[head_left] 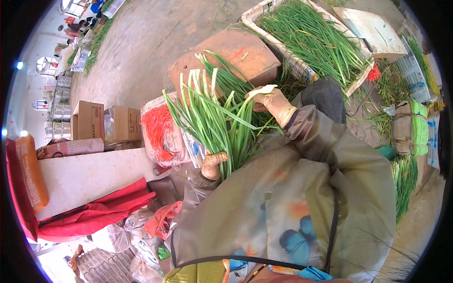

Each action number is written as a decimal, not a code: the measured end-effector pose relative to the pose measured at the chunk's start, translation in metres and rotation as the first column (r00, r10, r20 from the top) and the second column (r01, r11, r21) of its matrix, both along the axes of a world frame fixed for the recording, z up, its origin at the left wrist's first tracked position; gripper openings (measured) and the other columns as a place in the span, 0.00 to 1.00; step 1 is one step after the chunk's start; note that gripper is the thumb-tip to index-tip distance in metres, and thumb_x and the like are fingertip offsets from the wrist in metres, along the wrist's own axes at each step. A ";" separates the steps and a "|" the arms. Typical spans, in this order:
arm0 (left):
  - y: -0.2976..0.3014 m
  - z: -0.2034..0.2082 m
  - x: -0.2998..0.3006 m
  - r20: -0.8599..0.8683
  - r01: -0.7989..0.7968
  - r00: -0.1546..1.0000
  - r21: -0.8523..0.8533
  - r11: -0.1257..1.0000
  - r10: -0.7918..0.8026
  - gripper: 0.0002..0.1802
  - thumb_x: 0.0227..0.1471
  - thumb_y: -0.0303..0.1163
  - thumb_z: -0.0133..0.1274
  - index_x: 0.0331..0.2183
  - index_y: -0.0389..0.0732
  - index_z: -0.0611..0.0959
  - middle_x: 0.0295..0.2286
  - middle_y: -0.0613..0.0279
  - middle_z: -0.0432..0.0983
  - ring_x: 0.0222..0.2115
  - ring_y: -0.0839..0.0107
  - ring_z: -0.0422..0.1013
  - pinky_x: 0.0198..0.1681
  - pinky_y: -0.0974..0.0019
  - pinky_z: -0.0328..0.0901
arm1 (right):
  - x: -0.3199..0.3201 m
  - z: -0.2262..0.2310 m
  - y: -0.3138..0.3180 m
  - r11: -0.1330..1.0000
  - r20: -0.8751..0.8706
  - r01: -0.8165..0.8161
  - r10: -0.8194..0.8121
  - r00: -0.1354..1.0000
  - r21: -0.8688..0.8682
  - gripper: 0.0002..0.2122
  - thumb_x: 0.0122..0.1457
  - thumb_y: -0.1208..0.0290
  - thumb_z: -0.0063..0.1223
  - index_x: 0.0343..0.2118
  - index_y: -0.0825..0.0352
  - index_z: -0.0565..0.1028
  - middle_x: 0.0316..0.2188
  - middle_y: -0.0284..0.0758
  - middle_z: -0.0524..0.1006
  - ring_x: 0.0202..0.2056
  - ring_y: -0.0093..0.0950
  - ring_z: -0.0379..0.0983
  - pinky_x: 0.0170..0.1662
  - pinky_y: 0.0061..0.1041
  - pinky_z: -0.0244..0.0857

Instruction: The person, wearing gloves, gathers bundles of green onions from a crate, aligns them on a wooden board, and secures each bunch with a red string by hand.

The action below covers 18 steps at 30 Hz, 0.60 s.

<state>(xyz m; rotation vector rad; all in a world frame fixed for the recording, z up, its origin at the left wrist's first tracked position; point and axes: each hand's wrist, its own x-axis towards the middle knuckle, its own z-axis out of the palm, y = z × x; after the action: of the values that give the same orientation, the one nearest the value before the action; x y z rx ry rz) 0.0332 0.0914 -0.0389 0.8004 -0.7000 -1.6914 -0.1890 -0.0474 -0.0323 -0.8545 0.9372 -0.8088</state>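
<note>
My left hand (214,165), in a pale glove, is wrapped round a thick bunch of garlic chives (219,125), whose pale stalk ends point up and away from me. To the right of the bunch, my gloved right hand (273,104) has its fingers closed on a whitish chive stalk end (262,89). The stalk's green part seems to run down toward the bunch. Just beyond the bunch, more chives (229,70) lie on a worn brown board (231,52).
A white crate (290,61) full of chives (321,42) stands at the far right. Red ties (158,127) lie on a sack at left, near cardboard boxes (88,120) and a white tabletop (94,174). Other people (75,30) are far off at upper left.
</note>
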 end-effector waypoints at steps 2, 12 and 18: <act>-0.004 0.004 -0.005 0.010 -0.025 1.000 -0.043 0.999 0.026 0.38 0.28 0.26 0.64 0.47 0.36 0.70 0.43 0.52 0.70 0.41 0.62 0.68 0.45 0.59 0.63 | 0.001 0.004 0.003 1.000 -0.003 0.017 -0.017 1.000 0.015 0.10 0.56 0.66 0.48 0.35 0.66 0.75 0.28 0.31 0.76 0.31 0.22 0.71 0.36 0.21 0.65; 0.005 0.007 -0.015 -0.096 0.179 0.980 0.073 0.981 -0.172 0.38 0.29 0.25 0.65 0.48 0.37 0.69 0.42 0.54 0.71 0.33 0.68 0.72 0.38 0.66 0.68 | -0.022 0.005 -0.028 0.962 0.250 0.234 -0.263 0.932 0.139 0.13 0.57 0.62 0.45 0.25 0.68 0.72 0.17 0.32 0.71 0.17 0.26 0.68 0.21 0.25 0.62; 0.009 -0.006 -0.011 -0.120 0.098 0.989 0.095 0.991 -0.087 0.36 0.27 0.23 0.65 0.45 0.36 0.71 0.41 0.52 0.72 0.33 0.66 0.72 0.37 0.66 0.69 | -0.096 -0.027 -0.065 0.851 -0.310 0.284 -0.441 0.842 -0.442 0.10 0.56 0.67 0.46 0.33 0.67 0.75 0.17 0.28 0.70 0.22 0.21 0.67 0.30 0.25 0.65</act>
<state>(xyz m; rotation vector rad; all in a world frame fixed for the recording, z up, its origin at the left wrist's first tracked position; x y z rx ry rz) 0.0219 0.1005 -0.0454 0.7433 -0.5833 -1.8539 -0.2848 -0.1129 -0.0594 -1.2313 1.3656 -1.2071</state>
